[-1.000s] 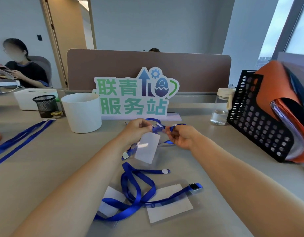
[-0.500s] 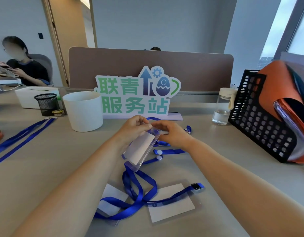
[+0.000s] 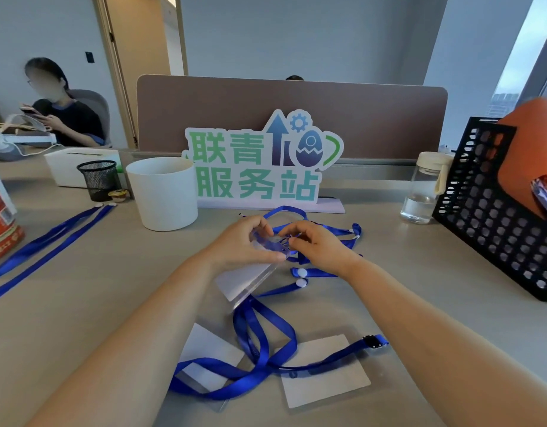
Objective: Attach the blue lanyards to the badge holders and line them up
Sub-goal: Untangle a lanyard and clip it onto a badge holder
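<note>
Grey wall (image 3: 296, 32); brown partition (image 3: 389, 118); beige desk (image 3: 81, 303); window (image 3: 524, 57) at right.

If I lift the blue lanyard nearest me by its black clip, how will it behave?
The blue lanyard likely hangs floppy: its strap lies in loose, twisted loops. It looks light, a thin ribbon. Pulled by the black clip, it may drag the badge holder it crosses; whether joined, I cannot tell.
</note>
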Action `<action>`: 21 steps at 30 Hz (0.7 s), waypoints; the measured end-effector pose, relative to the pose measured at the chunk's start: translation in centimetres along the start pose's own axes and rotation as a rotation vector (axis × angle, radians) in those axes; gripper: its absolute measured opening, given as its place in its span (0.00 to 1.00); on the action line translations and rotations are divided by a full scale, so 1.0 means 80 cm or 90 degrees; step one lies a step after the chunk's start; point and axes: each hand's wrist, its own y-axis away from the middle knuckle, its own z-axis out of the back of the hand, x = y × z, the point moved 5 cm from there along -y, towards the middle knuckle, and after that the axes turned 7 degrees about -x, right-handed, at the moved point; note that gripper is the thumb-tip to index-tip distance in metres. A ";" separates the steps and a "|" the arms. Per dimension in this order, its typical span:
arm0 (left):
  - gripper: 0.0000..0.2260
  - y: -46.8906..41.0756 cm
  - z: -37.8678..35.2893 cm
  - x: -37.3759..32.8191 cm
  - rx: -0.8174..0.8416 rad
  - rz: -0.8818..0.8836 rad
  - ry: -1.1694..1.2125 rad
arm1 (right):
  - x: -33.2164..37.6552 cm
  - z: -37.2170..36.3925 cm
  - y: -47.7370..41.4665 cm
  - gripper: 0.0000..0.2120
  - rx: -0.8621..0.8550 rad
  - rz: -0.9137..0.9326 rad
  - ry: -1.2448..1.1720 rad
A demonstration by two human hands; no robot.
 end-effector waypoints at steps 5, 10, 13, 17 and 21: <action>0.28 0.001 0.002 -0.005 0.010 -0.079 -0.226 | 0.002 -0.014 -0.005 0.09 -0.051 0.005 -0.040; 0.30 0.001 0.006 -0.002 -0.009 -0.133 -0.325 | -0.003 -0.020 -0.005 0.10 -0.057 -0.007 -0.115; 0.34 -0.001 0.007 -0.003 -0.008 -0.173 -0.326 | -0.008 -0.018 -0.002 0.11 -0.045 -0.032 -0.157; 0.33 0.001 0.005 -0.009 -0.014 -0.201 -0.301 | -0.013 -0.009 0.002 0.05 -0.054 -0.060 -0.127; 0.25 0.002 0.004 -0.015 -0.010 -0.239 -0.339 | -0.013 -0.004 0.001 0.08 -0.073 -0.056 -0.084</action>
